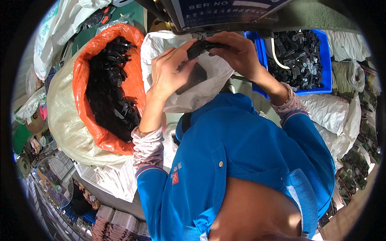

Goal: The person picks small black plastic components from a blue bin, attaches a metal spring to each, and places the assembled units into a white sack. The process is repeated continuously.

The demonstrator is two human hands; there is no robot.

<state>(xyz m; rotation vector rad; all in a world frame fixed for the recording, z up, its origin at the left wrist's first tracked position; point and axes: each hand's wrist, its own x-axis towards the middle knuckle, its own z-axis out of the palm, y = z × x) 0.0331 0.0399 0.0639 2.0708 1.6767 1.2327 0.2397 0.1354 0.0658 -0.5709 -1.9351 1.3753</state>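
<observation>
Both hands are raised over a white plastic bag (217,78) at the front of the machine. Between them is a small black plastic part (197,49), its exact kind hidden by the fingers. My left hand (169,72) grips the part's left end, thumb and fingers closed around it. From the other side, my right hand (238,49) pinches the right end with curled fingers. Dark shapes (196,76) show inside the white bag beneath the hands.
A large woven sack (62,108) with an orange liner (82,94) full of black plastic parts (114,80) stands left. At right is a blue bin (327,60) of small black parts (295,60), with a pale curved tube (276,58). The machine's body (313,16) overhangs the hands.
</observation>
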